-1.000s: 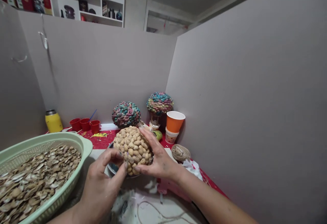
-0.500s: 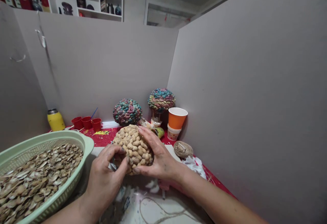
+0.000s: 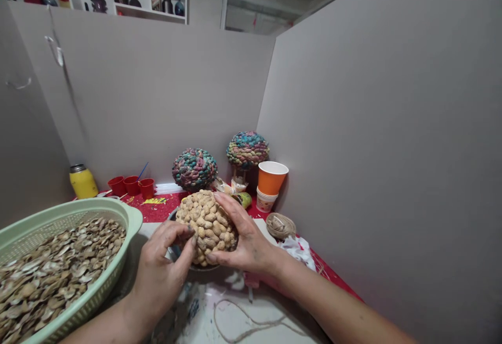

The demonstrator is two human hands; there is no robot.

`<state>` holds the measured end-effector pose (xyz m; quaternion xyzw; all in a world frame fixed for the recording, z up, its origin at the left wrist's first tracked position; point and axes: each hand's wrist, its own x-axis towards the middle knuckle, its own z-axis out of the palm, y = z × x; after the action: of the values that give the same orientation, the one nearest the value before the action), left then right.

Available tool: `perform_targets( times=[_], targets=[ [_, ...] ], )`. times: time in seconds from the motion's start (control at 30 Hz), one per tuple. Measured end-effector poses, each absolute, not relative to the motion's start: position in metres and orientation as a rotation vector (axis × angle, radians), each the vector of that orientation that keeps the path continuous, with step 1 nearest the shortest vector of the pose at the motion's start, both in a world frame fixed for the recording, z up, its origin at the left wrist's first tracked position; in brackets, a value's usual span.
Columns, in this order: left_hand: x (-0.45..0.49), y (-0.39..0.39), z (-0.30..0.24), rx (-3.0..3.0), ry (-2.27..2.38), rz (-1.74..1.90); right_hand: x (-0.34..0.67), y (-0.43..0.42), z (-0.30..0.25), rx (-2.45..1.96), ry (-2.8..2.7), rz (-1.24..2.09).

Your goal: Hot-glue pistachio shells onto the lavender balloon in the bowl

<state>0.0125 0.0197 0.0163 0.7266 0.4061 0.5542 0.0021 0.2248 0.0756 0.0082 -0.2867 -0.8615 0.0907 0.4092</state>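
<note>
A ball covered in peanuts in their shells [image 3: 209, 226] sits over a dark-rimmed bowl [image 3: 172, 254], of which only part of the edge shows. My right hand [image 3: 245, 237] wraps round the ball's right side, thumb low and fingers on top. At the ball's left side my left hand [image 3: 167, 255] is closed in a pinch, thumb and forefinger together against the peanuts. Whatever lies between those fingertips is too small or hidden to make out.
Left stands a green basket [image 3: 135, 221] of shell pieces. Behind are red cups [image 3: 147, 189], a yellow bottle [image 3: 83, 182], two coloured balls [image 3: 195, 169] [image 3: 248, 150], and an orange cup [image 3: 272, 178]. Twine [image 3: 280, 226] and a loose cord [image 3: 251, 325] lie right and in front.
The ball has turned or tilted slightly in my right hand, and more of the bowl's rim shows. My left hand keeps its pinch at the ball's side. The view has shifted a little.
</note>
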Motion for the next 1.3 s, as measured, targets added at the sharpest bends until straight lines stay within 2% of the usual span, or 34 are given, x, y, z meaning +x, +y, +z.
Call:
perform_targets(
  times=[0.2,0.4,0.63,0.83,1.03,1.13,1.3],
  targets=[
    [0.012,0.022,0.018,2.151,1.205,1.746,0.227,0.075,0.008,-0.714,-2.155,0.27],
    [0.002,0.027,0.018,1.898,1.379,1.843,0.227,0.075,0.009,-0.652,-2.094,0.368],
    [0.003,0.036,0.017,1.749,1.378,1.577,0.226,0.081,0.008,-0.643,-2.077,0.407],
    [0.008,0.047,0.002,1.565,1.333,1.454,0.22,0.102,0.004,-0.581,-2.096,0.427],
    [0.008,0.051,-0.012,1.648,1.362,1.401,0.228,0.113,-0.008,-0.601,-2.247,0.434],
    [0.008,0.052,-0.015,1.699,1.403,1.39,0.229,0.101,0.001,-0.63,-2.153,0.364],
    [0.01,0.052,-0.018,1.715,1.406,1.398,0.213,0.075,0.023,-0.463,-1.989,0.038]
  ],
)
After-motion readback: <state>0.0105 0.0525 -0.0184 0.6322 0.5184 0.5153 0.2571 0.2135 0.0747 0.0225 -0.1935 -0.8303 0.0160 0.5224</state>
